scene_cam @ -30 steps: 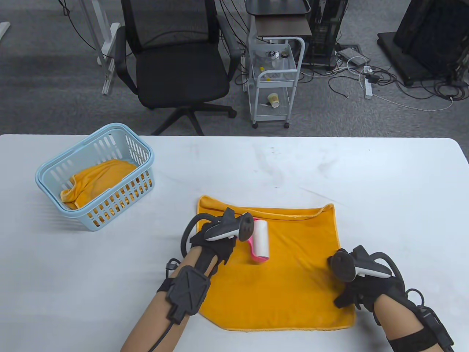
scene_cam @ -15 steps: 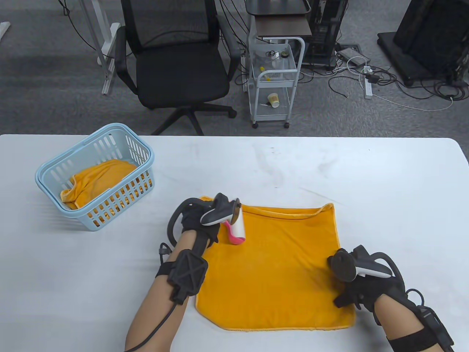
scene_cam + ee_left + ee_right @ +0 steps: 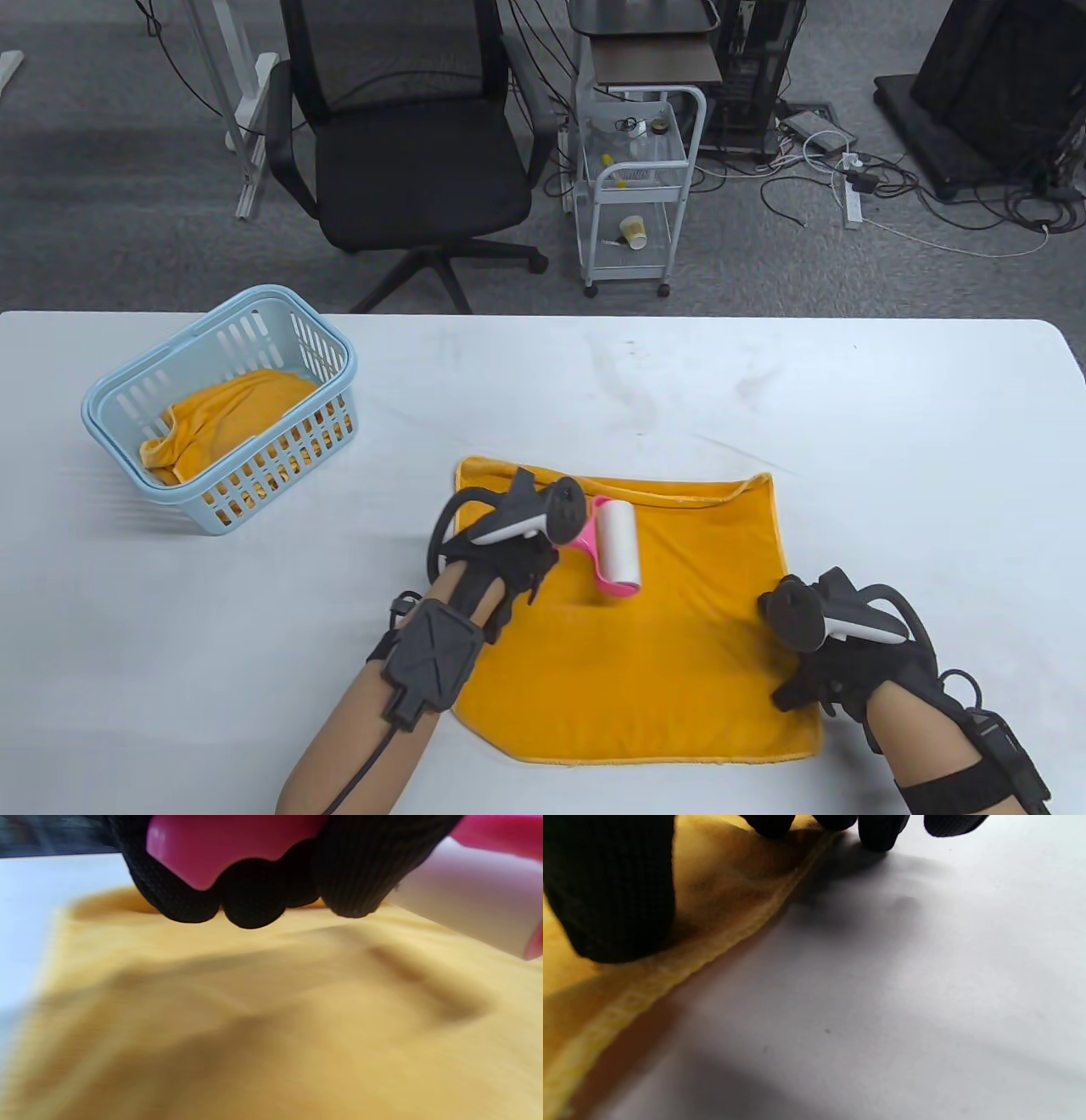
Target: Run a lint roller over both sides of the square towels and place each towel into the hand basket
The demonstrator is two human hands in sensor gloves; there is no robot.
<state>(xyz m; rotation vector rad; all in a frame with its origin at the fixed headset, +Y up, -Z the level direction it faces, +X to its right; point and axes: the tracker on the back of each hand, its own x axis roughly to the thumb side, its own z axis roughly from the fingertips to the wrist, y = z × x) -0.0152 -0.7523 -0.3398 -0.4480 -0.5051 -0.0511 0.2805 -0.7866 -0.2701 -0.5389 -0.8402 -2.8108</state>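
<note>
An orange square towel (image 3: 662, 645) lies flat on the white table, its far right corner slightly curled. My left hand (image 3: 509, 552) grips the pink handle of a lint roller (image 3: 615, 548), whose white roll rests on the towel's far half. In the left wrist view the curled fingers (image 3: 254, 895) wrap the pink handle (image 3: 199, 849), with the white roll (image 3: 471, 916) on the towel (image 3: 271, 1018). My right hand (image 3: 827, 658) presses down on the towel's right edge; in the right wrist view its fingertips (image 3: 611, 899) sit on the towel hem (image 3: 670, 963).
A light blue hand basket (image 3: 222, 407) stands at the table's left, holding a crumpled orange towel (image 3: 225, 420). Beyond the table's far edge are a black office chair (image 3: 399, 144) and a white trolley (image 3: 636, 187). Bare white table (image 3: 891, 424) lies right of the towel.
My left hand swept the roller to the towel's far left corner, then back rightward over the towel's far half. The right hand has stayed put on the right edge.
</note>
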